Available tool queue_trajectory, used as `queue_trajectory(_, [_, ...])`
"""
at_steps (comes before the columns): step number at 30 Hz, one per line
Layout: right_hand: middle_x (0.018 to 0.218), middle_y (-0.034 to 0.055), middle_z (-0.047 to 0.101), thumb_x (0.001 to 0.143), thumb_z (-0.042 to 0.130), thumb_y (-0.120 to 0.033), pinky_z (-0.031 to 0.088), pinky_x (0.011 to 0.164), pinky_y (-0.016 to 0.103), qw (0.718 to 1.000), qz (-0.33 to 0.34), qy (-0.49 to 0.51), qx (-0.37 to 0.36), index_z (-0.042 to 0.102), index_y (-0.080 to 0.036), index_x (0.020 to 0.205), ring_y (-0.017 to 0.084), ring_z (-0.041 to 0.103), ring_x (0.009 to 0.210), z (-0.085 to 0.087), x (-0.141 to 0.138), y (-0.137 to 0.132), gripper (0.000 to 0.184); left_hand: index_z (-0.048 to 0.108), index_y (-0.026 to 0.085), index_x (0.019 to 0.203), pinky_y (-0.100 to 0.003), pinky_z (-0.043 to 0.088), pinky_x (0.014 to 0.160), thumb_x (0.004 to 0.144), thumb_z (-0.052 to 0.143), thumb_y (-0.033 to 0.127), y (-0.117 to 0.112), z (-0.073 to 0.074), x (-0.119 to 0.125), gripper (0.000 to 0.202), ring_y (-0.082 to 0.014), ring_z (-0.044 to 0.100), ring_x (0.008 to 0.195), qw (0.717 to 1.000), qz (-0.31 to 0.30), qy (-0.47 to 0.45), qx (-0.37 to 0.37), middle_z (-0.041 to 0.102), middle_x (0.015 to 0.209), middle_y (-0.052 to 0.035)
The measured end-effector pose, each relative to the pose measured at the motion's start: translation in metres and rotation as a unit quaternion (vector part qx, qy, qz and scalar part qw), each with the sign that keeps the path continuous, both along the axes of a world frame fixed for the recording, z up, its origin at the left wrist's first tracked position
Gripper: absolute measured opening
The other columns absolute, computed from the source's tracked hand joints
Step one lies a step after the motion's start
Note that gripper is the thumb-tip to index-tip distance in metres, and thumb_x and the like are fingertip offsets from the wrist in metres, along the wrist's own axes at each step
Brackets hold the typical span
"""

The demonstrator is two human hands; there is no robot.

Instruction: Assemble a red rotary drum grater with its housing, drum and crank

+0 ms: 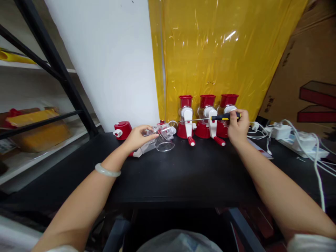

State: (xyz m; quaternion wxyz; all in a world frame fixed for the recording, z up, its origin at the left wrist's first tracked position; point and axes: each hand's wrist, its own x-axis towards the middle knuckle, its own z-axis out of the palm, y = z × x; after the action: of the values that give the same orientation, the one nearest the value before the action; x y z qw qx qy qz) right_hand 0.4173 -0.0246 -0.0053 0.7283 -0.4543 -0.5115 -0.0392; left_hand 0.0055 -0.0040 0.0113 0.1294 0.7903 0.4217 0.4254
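My right hand (237, 127) is closed round the black and yellow handle of a screwdriver (220, 117). Its thin shaft points left, in front of the red rotary graters. Over on the left, my left hand (141, 136) grips a clear plastic grater housing (166, 131) near the table surface; its fingertips partly hide the piece. A white crank handle (143, 149) with a red end lies beneath that hand. Behind it sits a red grater base (123, 130) with a white knob. A round metal grater drum (172, 126) lies just right of the clear housing.
Three assembled red graters, the left (186, 117), middle (207, 117) and right one (228, 101), stand at the back against a yellow sheet (210, 45). A power strip (312, 150) with white cables lies on the right of the black table (183, 178). Shelves (44, 140) stand at left.
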Motion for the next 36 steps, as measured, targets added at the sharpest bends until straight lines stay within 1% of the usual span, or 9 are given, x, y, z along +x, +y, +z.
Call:
queue_trajectory(2, [0.084, 0.0035, 0.061, 0.09, 0.052, -0.061, 0.051, 0.067, 0.036, 0.997, -0.05, -0.045, 0.047, 0.056, -0.021, 0.097, 0.019, 0.062, 0.072, 0.007, -0.007, -0.009, 0.041, 0.07, 0.017, 0.086, -0.034, 0.053, 0.075, 0.066, 0.081, 0.057, -0.002, 0.011, -0.004, 0.046, -0.0211, 0.067, 0.079, 0.998, 0.014, -0.045, -0.035, 0.074, 0.092, -0.0075])
queue_trajectory(6, [0.083, 0.0032, 0.064, 0.089, 0.058, -0.057, 0.05, 0.065, 0.033, 0.983, -0.064, -0.157, 0.076, 0.061, -0.02, 0.097, 0.018, 0.062, 0.067, 0.019, -0.024, -0.027, 0.038, 0.066, 0.017, 0.081, -0.029, 0.053, 0.065, 0.066, 0.082, 0.056, -0.008, 0.03, -0.014, 0.044, -0.0183, 0.066, 0.072, 0.978, 0.017, -0.158, -0.137, 0.069, 0.078, -0.0035])
queue_trajectory(9, [0.082, 0.0045, 0.067, 0.084, 0.065, -0.062, 0.051, 0.062, 0.031, 0.954, -0.06, -0.27, 0.117, 0.063, -0.021, 0.095, 0.019, 0.065, 0.068, 0.019, -0.038, -0.042, 0.043, 0.064, 0.017, 0.079, -0.028, 0.054, 0.063, 0.068, 0.081, 0.058, -0.016, 0.037, -0.022, 0.045, -0.0189, 0.068, 0.073, 0.954, 0.009, -0.214, -0.21, 0.067, 0.078, -0.004])
queue_trajectory(12, [0.076, 0.0047, 0.067, 0.084, 0.065, -0.061, 0.05, 0.059, 0.029, 0.901, 0.002, -0.411, 0.137, 0.064, -0.02, 0.094, 0.018, 0.065, 0.065, 0.009, -0.051, -0.061, 0.042, 0.063, 0.016, 0.082, -0.032, 0.058, 0.063, 0.071, 0.079, 0.061, -0.027, 0.037, -0.028, 0.049, -0.0228, 0.071, 0.077, 0.916, -0.022, -0.264, -0.303, 0.066, 0.082, -0.0048])
queue_trajectory(16, [0.074, 0.0052, 0.065, 0.087, 0.07, -0.046, 0.049, 0.059, 0.028, 0.812, 0.051, -0.572, 0.104, 0.062, -0.018, 0.09, 0.017, 0.062, 0.064, -0.016, -0.058, -0.082, 0.029, 0.063, 0.015, 0.092, -0.036, 0.06, 0.063, 0.076, 0.077, 0.059, -0.044, 0.029, -0.03, 0.048, -0.029, 0.073, 0.083, 0.863, -0.052, -0.308, -0.396, 0.067, 0.091, -0.0077])
queue_trajectory(21, [0.077, 0.0059, 0.063, 0.09, 0.07, -0.034, 0.046, 0.058, 0.025, 0.799, 0.064, -0.589, 0.102, 0.054, -0.017, 0.086, 0.014, 0.059, 0.065, -0.041, -0.053, -0.089, 0.023, 0.064, 0.018, 0.109, -0.032, 0.059, 0.059, 0.085, 0.067, 0.059, -0.052, 0.014, -0.03, 0.047, -0.0276, 0.075, 0.08, 0.829, -0.057, -0.335, -0.444, 0.069, 0.113, -0.0121])
queue_trajectory(25, [0.071, 0.0044, 0.061, 0.094, 0.062, -0.038, 0.044, 0.055, 0.028, 0.774, -0.014, -0.632, 0.017, 0.053, -0.018, 0.079, 0.016, 0.061, 0.06, -0.046, -0.052, -0.094, 0.027, 0.064, 0.017, 0.116, -0.031, 0.059, 0.06, 0.087, 0.064, 0.059, -0.051, 0.007, -0.03, 0.051, -0.0263, 0.075, 0.078, 0.811, -0.093, -0.337, -0.469, 0.07, 0.116, -0.0132])
queue_trajectory(31, [0.078, 0.0053, 0.069, 0.093, 0.061, -0.03, 0.045, 0.054, 0.028, 0.682, -0.085, -0.685, -0.244, 0.061, -0.018, 0.095, 0.023, 0.07, 0.069, -0.033, -0.066, -0.106, 0.013, 0.063, 0.016, 0.119, -0.031, 0.061, 0.068, 0.092, 0.057, 0.058, -0.053, 0.004, -0.022, 0.05, -0.0247, 0.076, 0.075, 0.806, -0.096, -0.359, -0.46, 0.073, 0.108, -0.0124])
queue_trajectory(36, [0.081, 0.0074, 0.071, 0.093, 0.06, -0.025, 0.049, 0.056, 0.031, 0.646, -0.095, -0.684, -0.324, 0.064, -0.017, 0.097, 0.027, 0.072, 0.075, -0.024, -0.078, -0.105, 0.01, 0.061, 0.013, 0.12, -0.033, 0.062, 0.074, 0.096, 0.053, 0.054, -0.054, 0.002, -0.018, 0.048, -0.0263, 0.076, 0.08, 0.794, -0.109, -0.38, -0.462, 0.073, 0.103, -0.0139])
